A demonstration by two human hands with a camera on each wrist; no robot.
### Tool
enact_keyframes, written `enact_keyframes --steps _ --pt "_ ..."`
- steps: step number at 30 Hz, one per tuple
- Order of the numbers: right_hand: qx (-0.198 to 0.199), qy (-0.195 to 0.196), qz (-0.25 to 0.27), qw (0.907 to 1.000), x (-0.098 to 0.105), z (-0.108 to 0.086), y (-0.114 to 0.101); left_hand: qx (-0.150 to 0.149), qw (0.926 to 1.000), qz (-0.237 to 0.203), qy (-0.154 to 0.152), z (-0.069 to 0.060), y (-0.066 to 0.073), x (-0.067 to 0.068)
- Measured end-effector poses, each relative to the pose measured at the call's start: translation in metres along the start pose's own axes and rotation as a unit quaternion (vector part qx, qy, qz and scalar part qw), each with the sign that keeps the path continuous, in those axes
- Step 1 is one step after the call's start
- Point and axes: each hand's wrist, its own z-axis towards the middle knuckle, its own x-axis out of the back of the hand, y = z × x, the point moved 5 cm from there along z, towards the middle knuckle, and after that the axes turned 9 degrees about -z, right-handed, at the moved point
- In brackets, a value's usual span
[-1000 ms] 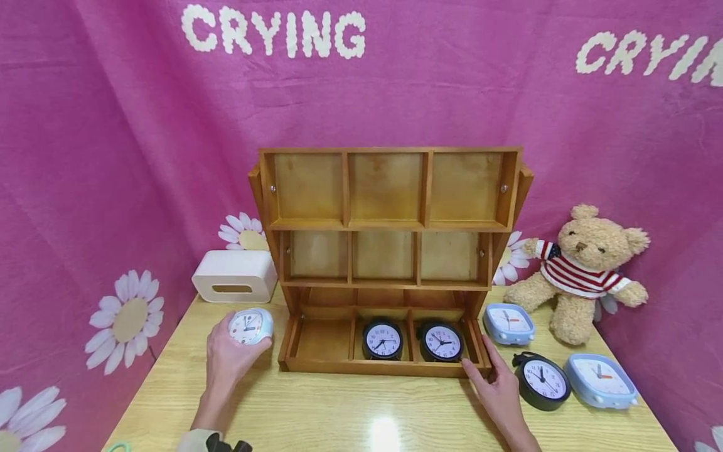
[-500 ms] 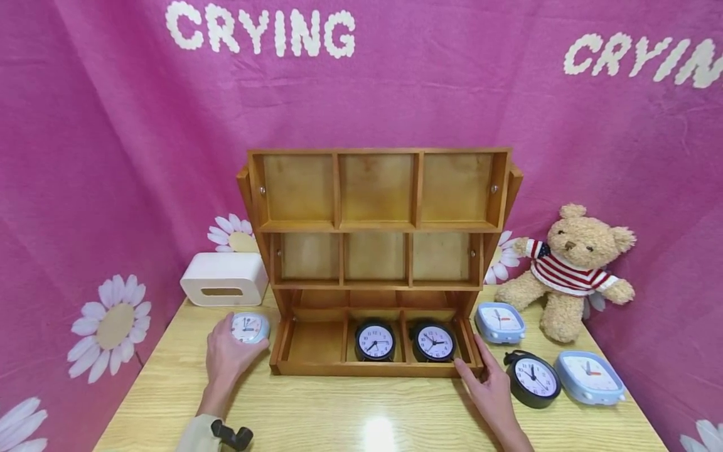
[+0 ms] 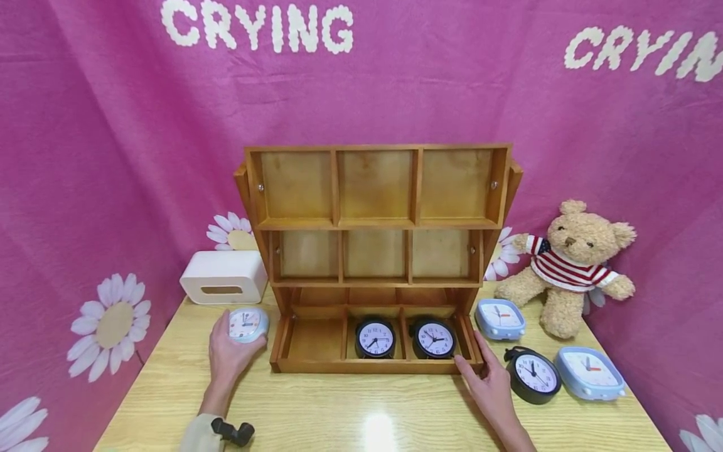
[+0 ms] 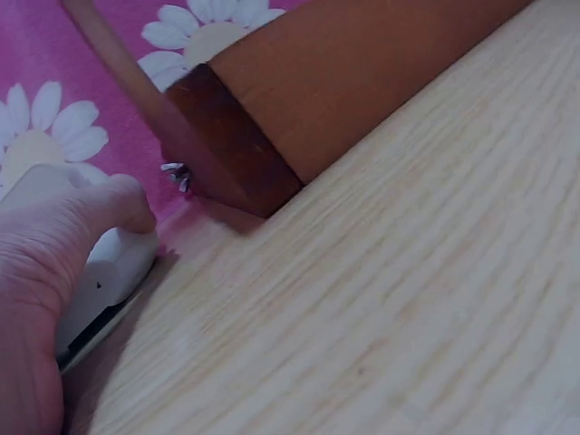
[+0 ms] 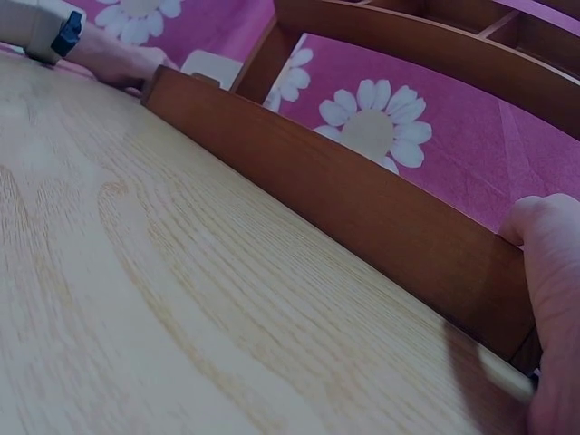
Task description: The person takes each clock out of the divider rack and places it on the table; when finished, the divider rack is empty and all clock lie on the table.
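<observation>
My left hand (image 3: pixel 230 353) holds a small light-blue alarm clock (image 3: pixel 246 324) left of the wooden shelf, its white dial facing up toward me. In the left wrist view the thumb bends over the clock's pale side; the other fingers are mostly hidden. With my right hand (image 3: pixel 490 384) I grip the front right corner of the three-tier wooden shelf (image 3: pixel 316 368), thumb at the front board and a finger along the side. Two round black alarm clocks stand in the bottom tier, one in the middle compartment (image 3: pixel 375 339) and one in the right (image 3: pixel 433 339).
A white tissue box (image 3: pixel 224 271) stands behind my left hand. Right of the shelf are a blue clock (image 3: pixel 500 319), a black clock (image 3: pixel 533 375) and another blue clock (image 3: pixel 590 373). A teddy bear (image 3: pixel 573 267) sits against the pink cloth (image 3: pixel 395 94).
The head view has shifted slightly. My left hand with the blue clock has come a little nearer the shelf, and the clock's tilt has changed slightly. My right hand keeps its place on the shelf corner.
</observation>
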Motion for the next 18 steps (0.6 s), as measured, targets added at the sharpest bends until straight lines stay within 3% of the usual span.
enact_keyframes --steps 6,15,18 --pt "-0.004 -0.009 0.002 1.0000 0.001 -0.001 0.000 0.003 0.9978 -0.065 0.013 -0.004 -0.003 0.002" --pt "-0.009 -0.017 0.004 0.9998 0.001 0.001 -0.001 -0.047 0.9915 -0.109 0.054 -0.023 0.011 0.005" --pt "-0.009 -0.016 0.009 0.9998 0.001 0.000 -0.001 -0.078 0.9876 -0.120 0.065 -0.028 0.018 0.007"
